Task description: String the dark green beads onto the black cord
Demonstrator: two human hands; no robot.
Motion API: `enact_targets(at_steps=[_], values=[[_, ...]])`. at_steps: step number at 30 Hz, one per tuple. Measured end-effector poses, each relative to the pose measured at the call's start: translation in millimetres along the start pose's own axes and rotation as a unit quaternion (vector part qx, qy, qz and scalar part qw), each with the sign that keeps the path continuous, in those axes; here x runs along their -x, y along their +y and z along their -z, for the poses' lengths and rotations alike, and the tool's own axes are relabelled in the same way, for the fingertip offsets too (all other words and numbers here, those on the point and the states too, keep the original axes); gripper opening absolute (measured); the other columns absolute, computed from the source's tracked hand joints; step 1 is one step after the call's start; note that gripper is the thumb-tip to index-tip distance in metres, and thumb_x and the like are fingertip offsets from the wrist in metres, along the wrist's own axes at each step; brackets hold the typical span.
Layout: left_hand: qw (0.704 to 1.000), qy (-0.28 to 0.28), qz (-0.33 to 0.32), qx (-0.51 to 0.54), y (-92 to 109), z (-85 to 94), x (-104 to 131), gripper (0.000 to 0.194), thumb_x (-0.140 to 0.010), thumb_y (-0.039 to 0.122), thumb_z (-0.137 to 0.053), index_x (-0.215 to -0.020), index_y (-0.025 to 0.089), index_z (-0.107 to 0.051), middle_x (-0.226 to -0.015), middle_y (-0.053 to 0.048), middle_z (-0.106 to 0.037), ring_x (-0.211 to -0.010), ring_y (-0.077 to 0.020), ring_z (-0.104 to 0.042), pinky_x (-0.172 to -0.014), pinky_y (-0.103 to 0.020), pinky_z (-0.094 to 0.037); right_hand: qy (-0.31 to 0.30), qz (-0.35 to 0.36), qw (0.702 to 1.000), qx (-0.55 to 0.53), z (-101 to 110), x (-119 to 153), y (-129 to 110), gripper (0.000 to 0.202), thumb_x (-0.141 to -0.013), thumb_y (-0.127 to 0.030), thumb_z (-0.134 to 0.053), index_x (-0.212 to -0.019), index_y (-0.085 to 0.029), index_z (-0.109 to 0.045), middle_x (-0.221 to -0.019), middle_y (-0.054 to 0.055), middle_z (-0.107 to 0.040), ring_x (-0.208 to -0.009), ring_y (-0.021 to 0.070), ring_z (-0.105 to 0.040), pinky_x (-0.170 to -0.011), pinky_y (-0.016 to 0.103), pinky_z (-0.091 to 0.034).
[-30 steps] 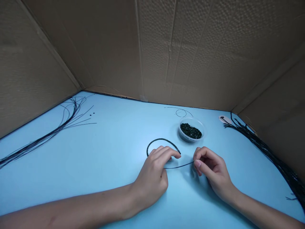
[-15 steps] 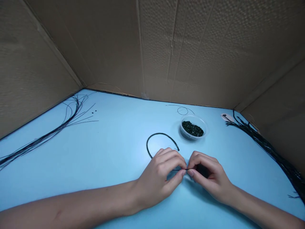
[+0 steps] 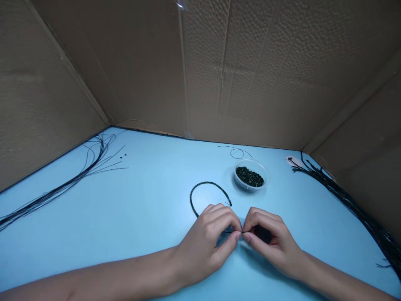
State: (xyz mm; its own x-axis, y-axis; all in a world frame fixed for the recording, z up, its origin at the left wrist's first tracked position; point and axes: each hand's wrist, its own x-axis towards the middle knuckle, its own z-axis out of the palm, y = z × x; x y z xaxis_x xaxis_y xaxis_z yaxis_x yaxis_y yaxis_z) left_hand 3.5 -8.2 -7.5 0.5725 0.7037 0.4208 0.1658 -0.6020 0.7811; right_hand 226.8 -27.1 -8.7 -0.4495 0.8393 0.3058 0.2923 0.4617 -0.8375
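Observation:
My left hand (image 3: 213, 238) is closed in a pinch, thumb against fingertips, on a thin black cord (image 3: 228, 232) that shows in the gap of its grip. Right beside it, my right hand (image 3: 274, 238) pinches the same cord, its fingertips almost touching the left ones. Whatever lies between the fingertips is too small to make out. Behind my left hand a strand of small dark beads (image 3: 205, 182) curves over the table, partly hidden by that hand. Beyond the hands stands a clear round tub (image 3: 247, 188) of dark green beads (image 3: 249, 176).
A bundle of black cords (image 3: 67, 179) lies at the left; a thick bundle of dark strands (image 3: 347, 198) runs along the right, by a pale round piece (image 3: 293, 160). One loose looped wire (image 3: 237, 154) lies behind the tub. Cardboard walls (image 3: 150, 71) enclose the blue table (image 3: 140, 200).
The view has tilted up a little, so everything sits lower in the picture. Both hands keep their pinch on the cord, fingertips still together.

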Motion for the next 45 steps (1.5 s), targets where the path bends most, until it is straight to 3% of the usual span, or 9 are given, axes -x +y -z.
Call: enact_targets(at_steps=[13,16,19,21,24,25,32,40,45], values=[[1.000,-0.008,0.017,0.004,-1,-0.7,1,0.012,-0.101,0.015,-0.053,-0.093,0.019,-0.060,-0.090,-0.005,-0.068,-0.086,-0.0212,-0.059,-0.084,-0.037,-0.044,0.018,0.001,1.000,0.002,-1,2,-2,0.014,-0.102,-0.027,-0.066,-0.088,-0.022,-0.066,-0.076,0.003,-0.061,-0.069,0.0179,-0.055,-0.064,0.031,-0.043],[1.000,-0.005,0.017,0.006,-1,-0.5,1,0.012,-0.101,0.016,-0.052,-0.093,0.020,-0.060,-0.092,-0.006,-0.069,-0.086,-0.0215,-0.060,-0.084,-0.037,-0.044,0.043,0.015,0.998,0.031,19,-8,-8,0.016,-0.101,-0.030,-0.067,-0.087,-0.022,-0.066,-0.077,0.004,-0.062,-0.070,0.0199,-0.057,-0.066,0.033,-0.045],[1.000,-0.003,0.019,0.008,-2,-0.1,1,0.013,-0.101,0.015,-0.051,-0.093,0.020,-0.059,-0.091,-0.006,-0.069,-0.086,-0.0216,-0.060,-0.084,-0.037,-0.045,0.072,0.008,0.988,0.137,56,-34,-12,0.018,-0.104,-0.028,-0.062,-0.088,-0.022,-0.066,-0.087,0.006,-0.065,-0.081,0.0234,-0.061,-0.075,0.037,-0.049],[1.000,-0.002,0.021,0.006,-2,0.0,1,0.013,-0.100,0.014,-0.052,-0.091,0.020,-0.059,-0.090,-0.005,-0.069,-0.086,-0.0214,-0.060,-0.083,-0.037,-0.044,0.056,-0.004,0.959,0.276,80,-59,-10,0.014,-0.103,-0.027,-0.062,-0.092,-0.022,-0.069,-0.099,0.009,-0.067,-0.091,0.0257,-0.063,-0.081,0.039,-0.050],[1.000,-0.002,0.021,0.002,-2,-0.2,1,0.012,-0.098,0.013,-0.052,-0.090,0.020,-0.057,-0.089,-0.004,-0.068,-0.085,-0.0212,-0.060,-0.083,-0.036,-0.043,-0.054,-0.096,0.843,0.527,104,-93,-1,0.016,-0.098,-0.017,-0.063,-0.099,-0.021,-0.078,-0.120,0.013,-0.065,-0.110,0.0300,-0.063,-0.086,0.038,-0.048],[1.000,-0.002,0.021,0.002,-2,-0.3,1,0.012,-0.098,0.013,-0.052,-0.090,0.020,-0.057,-0.089,-0.004,-0.068,-0.085,-0.0211,-0.060,-0.082,-0.036,-0.043,-0.079,-0.111,0.827,0.546,107,-103,2,0.018,-0.095,-0.013,-0.064,-0.097,-0.020,-0.081,-0.121,0.014,-0.065,-0.110,0.0306,-0.063,-0.084,0.036,-0.047],[1.000,-0.004,0.018,-0.004,-3,-0.9,2,0.011,-0.097,0.013,-0.052,-0.089,0.020,-0.056,-0.089,-0.003,-0.069,-0.084,-0.0206,-0.059,-0.083,-0.037,-0.041,-0.200,-0.166,0.764,0.591,98,-132,14,0.024,-0.090,-0.004,-0.064,-0.095,-0.017,-0.083,-0.112,0.012,-0.067,-0.077,0.0192,-0.067,-0.063,0.030,-0.038],[1.000,-0.002,0.012,-0.014,-7,-2.4,3,0.010,-0.095,0.011,-0.055,-0.089,0.019,-0.057,-0.089,-0.002,-0.069,-0.084,-0.0210,-0.060,-0.083,-0.036,-0.041,-0.241,-0.203,0.706,0.634,86,-138,9,0.027,-0.089,0.001,-0.061,-0.098,-0.014,-0.081,-0.117,0.016,-0.067,-0.080,0.0203,-0.070,-0.068,0.031,-0.045],[1.000,0.006,0.005,-0.013,-8,-3.3,3,0.010,-0.094,0.011,-0.056,-0.090,0.019,-0.058,-0.089,-0.002,-0.069,-0.084,-0.0204,-0.060,-0.082,-0.036,-0.041,-0.251,-0.224,0.676,0.655,82,-139,9,0.013,-0.102,-0.023,-0.068,-0.109,-0.012,-0.072,-0.121,0.011,-0.069,-0.091,0.0197,-0.069,-0.081,0.036,-0.058]])
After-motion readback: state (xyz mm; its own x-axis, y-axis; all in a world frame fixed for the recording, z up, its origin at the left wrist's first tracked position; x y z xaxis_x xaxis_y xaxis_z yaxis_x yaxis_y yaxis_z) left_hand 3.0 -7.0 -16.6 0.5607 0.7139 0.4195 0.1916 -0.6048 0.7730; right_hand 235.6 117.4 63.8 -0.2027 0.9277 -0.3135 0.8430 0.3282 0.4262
